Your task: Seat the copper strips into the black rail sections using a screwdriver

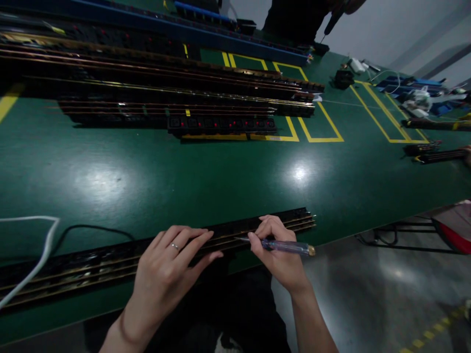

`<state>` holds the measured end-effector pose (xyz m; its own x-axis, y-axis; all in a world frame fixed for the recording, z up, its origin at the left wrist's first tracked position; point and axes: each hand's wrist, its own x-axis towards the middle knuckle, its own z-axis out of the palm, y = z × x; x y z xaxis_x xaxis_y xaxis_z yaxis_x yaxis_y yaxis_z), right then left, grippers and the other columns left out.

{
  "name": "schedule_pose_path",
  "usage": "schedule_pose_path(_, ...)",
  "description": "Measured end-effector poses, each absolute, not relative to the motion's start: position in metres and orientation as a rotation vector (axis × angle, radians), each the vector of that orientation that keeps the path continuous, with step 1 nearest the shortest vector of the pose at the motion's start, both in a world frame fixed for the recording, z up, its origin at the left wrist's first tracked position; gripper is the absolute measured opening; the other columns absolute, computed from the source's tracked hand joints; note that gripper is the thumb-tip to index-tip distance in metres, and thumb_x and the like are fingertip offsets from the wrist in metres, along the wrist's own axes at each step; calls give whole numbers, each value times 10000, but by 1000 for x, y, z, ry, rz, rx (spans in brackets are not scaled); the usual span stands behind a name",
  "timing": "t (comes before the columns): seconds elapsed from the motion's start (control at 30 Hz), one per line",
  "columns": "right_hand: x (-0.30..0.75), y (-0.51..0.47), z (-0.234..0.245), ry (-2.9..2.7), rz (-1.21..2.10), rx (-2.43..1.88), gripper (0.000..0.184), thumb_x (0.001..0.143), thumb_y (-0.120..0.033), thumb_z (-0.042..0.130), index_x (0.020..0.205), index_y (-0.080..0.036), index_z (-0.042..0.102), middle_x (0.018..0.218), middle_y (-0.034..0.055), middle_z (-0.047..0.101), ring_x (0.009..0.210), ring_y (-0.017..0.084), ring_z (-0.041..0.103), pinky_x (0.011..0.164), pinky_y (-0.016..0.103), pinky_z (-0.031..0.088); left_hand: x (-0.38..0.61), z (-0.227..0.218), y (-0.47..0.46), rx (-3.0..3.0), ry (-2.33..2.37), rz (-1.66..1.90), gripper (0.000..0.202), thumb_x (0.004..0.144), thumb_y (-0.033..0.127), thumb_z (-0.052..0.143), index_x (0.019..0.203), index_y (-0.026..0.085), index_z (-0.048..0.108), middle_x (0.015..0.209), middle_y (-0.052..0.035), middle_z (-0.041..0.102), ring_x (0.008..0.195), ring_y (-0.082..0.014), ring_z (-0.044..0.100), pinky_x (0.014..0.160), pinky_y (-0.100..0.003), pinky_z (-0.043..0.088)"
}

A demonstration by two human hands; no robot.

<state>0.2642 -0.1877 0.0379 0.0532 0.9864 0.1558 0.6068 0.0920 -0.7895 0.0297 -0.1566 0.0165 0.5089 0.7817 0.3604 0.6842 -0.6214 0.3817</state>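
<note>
Right along the near edge of the bench lay the long black strip (pixel 91 268), running from the left side of the view to past your right hand, with thin brass-coloured rods (pixel 110 271) lengthwise on it. Your right hand (pixel 281 267) was closed around a screwdriver (pixel 289 247) with a clear purplish handle, its shaft pointing left over the rods; whether the tip touched one, I couldn't tell. Your left hand (pixel 167 267), with a ring (pixel 174 245) on one finger, lay across the strip, thumb apart from the fingers, and its grip couldn't be judged. The two hands were apart, the tip of the screwdriver between them. To your left, a white cable (pixel 49 242) curved over the strip, and a thin black cable (pixel 97 226) looped just behind it. Beyond spread the green bench top (pixel 206 181), and on its far side you had more black strips and rods, the nearest a short strip (pixel 221 125) dotted with red. Behind those stretched a long blue bar (pixel 206 37). Yellow tape (pixel 326 139) marked out boxes on the surface. Another person in dark clothing (pixel 294 19) stood across the bench, and a dark bundle (pixel 441 156) lay at the far right.
</note>
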Motion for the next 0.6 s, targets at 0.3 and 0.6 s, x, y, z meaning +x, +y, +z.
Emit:
schedule_pose_path(0.3, 275, -178, 33, -1485, 646, -1589, 263, 881, -289, 625, 668, -183, 514, 619, -30, 541, 680, 93, 554, 951, 363, 526, -23, 13, -147, 2555, 1347, 660, 444, 817, 357, 750, 1234, 294, 612, 1071, -14, 685, 941, -196, 627, 849, -374, 492)
schedule_pose_path(0.6, 289, -174, 34, -1572, 503, -1607, 278, 870, -273, 628, 657, -180, 476, 619, -55, 512, 652, 76, 530, 1081, 421, 434, 13, 11, -153, 2709, 1309, 617, 586, 849, 270, 709, 1394, 329, 505, 1181, -11, 679, 1006, -218, 631, 880, -391, 485)
